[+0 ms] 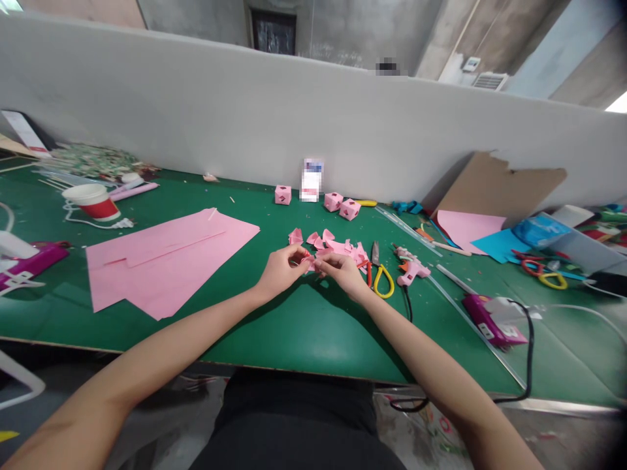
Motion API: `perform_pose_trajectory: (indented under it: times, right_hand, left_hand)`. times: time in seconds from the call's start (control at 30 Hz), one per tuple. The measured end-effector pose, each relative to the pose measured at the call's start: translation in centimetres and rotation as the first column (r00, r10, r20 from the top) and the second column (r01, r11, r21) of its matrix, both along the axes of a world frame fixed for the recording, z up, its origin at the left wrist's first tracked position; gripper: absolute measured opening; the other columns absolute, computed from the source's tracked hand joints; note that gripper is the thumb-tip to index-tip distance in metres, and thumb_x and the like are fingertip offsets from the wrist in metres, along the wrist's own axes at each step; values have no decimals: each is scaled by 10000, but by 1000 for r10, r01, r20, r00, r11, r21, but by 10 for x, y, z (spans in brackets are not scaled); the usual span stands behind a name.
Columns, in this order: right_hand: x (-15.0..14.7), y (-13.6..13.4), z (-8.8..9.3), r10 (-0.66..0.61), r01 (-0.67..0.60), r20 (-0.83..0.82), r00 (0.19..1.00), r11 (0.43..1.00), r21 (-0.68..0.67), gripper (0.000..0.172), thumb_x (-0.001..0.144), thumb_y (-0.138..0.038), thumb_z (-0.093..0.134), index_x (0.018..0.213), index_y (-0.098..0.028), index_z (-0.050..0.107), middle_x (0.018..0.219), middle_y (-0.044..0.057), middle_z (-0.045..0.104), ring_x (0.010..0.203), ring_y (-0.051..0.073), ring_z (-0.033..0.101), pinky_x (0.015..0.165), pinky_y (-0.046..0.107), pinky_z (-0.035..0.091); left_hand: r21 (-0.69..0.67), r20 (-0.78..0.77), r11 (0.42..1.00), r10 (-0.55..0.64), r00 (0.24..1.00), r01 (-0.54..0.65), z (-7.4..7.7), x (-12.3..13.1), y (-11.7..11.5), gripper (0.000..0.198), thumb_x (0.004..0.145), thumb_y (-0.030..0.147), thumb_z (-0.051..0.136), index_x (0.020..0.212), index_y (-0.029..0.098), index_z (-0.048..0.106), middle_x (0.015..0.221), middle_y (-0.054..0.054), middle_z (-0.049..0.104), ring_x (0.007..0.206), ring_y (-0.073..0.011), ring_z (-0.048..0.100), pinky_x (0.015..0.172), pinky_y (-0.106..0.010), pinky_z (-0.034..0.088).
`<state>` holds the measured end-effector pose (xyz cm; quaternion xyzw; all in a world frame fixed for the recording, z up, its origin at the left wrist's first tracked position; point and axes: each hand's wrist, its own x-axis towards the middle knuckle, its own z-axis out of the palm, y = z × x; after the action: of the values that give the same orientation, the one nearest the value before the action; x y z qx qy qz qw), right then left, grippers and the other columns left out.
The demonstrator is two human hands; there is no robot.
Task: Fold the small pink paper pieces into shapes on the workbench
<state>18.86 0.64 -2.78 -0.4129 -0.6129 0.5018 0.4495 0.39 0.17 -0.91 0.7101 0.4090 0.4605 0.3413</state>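
My left hand [280, 269] and my right hand [341, 270] meet over the green table [294, 326], fingers pinched together on a small folded pink paper piece [308, 261]. Just behind them lies a heap of several folded pink paper pieces [337, 245]. Three finished pink paper cubes stand farther back: one [283, 194] on the left, two [341, 205] side by side on the right.
Large pink paper sheets [166, 258] lie to the left, with a red-and-white cup [94, 202] behind them. Yellow-handled scissors [379, 274], a pink glue gun [410, 267], a purple power strip [492, 320] and coloured paper scraps [494, 245] lie to the right. A grey partition [245, 111] runs along the back.
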Motion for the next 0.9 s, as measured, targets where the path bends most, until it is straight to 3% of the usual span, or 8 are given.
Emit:
perform_pose_trajectory:
  times: [0.1,0.23,0.47,0.7,0.9]
  right_hand:
    - [1,0,-2,-1,-18,159,987,992,122,334,797,-506,679,850,-177,662,754,23,661,657,143,600,603,278,495]
    - [1,-6,0,-65,-71,386,920,942,328,239,915,-422,537,905,-190,592,791,17,640,663,134,576,606,261,443]
    - [1,-13,7,-85,-185,576,813,900,394,182,932,-305,459,797,-196,514,679,-13,541,600,128,490,580,253,346]
    - [-2,-11,0,-22,-131,453,891,944,304,220,894,-311,469,709,-193,485,613,-42,449,560,113,410,535,241,307]
    - [-8,-14,4,-147,-26,417,897,924,381,213,891,-309,459,706,-205,446,614,-38,448,563,121,411,547,252,309]
  left_hand:
    - [-24,-3,1000,-13,1000,13,-3,0,2,148,804,314,642,822,167,636,806,-16,690,732,-148,653,690,-247,508]
    - [-71,0,997,-38,999,38,-7,0,4,129,779,285,654,815,164,631,795,-18,688,728,-150,644,696,-253,498]
    - [-148,45,979,-134,990,139,-12,2,5,148,752,280,667,826,157,628,795,-33,684,723,-158,647,682,-266,505]
    - [-280,166,934,-182,969,223,-10,4,4,245,735,314,716,881,149,609,800,-35,683,688,-150,658,640,-256,513]
    - [-181,128,973,-119,985,141,-10,4,3,259,785,328,685,955,149,610,847,-55,696,768,-175,677,735,-298,536]
